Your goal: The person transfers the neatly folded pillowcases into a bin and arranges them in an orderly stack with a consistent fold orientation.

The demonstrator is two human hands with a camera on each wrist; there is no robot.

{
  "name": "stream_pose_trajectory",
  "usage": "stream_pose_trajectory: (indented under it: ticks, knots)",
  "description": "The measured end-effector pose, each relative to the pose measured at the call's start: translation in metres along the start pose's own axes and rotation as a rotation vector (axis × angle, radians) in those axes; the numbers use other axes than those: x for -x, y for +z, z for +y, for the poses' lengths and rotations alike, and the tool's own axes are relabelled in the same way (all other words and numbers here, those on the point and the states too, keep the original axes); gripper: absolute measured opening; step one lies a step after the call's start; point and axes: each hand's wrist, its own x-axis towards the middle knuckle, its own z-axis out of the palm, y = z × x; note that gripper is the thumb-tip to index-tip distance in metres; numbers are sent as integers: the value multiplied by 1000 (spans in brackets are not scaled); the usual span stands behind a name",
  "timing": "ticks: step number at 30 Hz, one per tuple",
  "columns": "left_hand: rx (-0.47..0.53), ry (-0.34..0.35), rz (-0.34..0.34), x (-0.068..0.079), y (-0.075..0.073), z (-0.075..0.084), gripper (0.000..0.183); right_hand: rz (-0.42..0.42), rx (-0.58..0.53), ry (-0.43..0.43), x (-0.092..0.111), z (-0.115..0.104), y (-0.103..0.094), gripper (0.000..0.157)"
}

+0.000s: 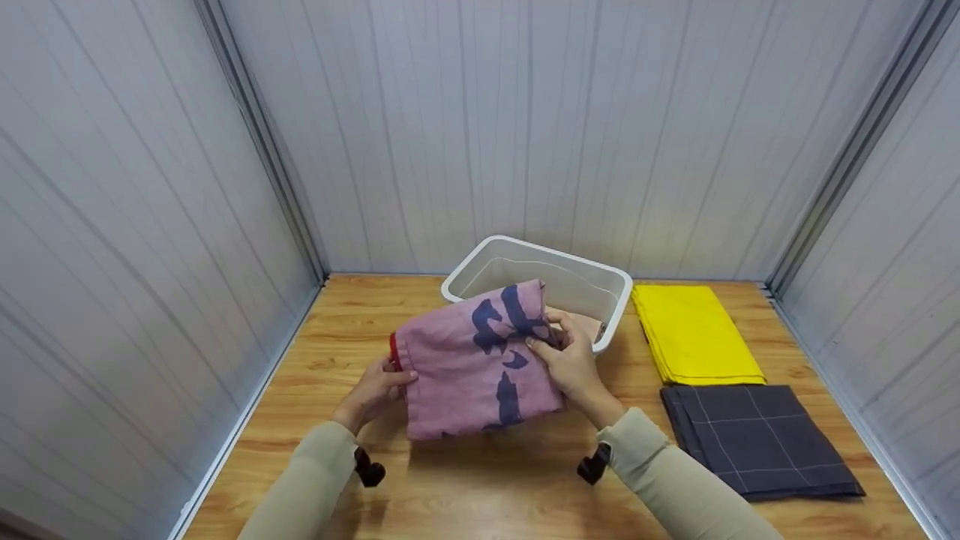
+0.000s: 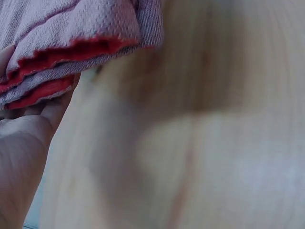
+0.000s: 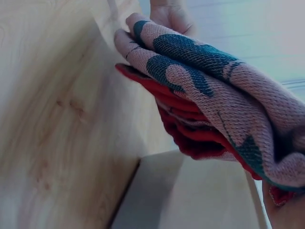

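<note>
Both hands hold a folded pink cloth [image 1: 457, 375] with dark blue shapes in the air, in front of a white bin [image 1: 551, 259]. On the left edge the left hand [image 1: 379, 390] grips it, thumb on top and fingers underneath. The right hand [image 1: 574, 364] pinches the right edge between thumb and fingers, near the bin's front rim. Red lining shows between the folded layers of the cloth [image 2: 109, 24] in the left wrist view. Seen from the right wrist, the patterned cloth [image 3: 214, 90] hangs in several layers, with red underneath.
Something light brown [image 1: 577, 324] lies inside the bin. To the right, a folded yellow cloth [image 1: 697, 334] lies behind a folded dark checked cloth [image 1: 761, 439] on the wooden surface [image 1: 360, 300]. Pale panel walls [image 1: 465, 135] enclose the back and sides.
</note>
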Motion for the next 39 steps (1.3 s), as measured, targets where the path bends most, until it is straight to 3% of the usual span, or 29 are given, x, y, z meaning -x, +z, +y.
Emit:
stream_pose_trajectory:
  ticks: [10,15,22,32,39]
  knots:
    - [59,125,-5,-3,8,39,63,-81,51,31,-7,-17,-17,40]
    - [5,142,32,-6,15,56,57,-119,102,85,-11,-24,-27,51]
    - [-91,164,16,-13,26,79,51,-157,189,174,-14,-29,-45,65]
    - [-170,148,161,-29,38,104,41,-217,211,186,-21,-38,-52,85]
    - [-221,156,229,-38,47,120,49,-227,205,210,-27,-40,-56,92]
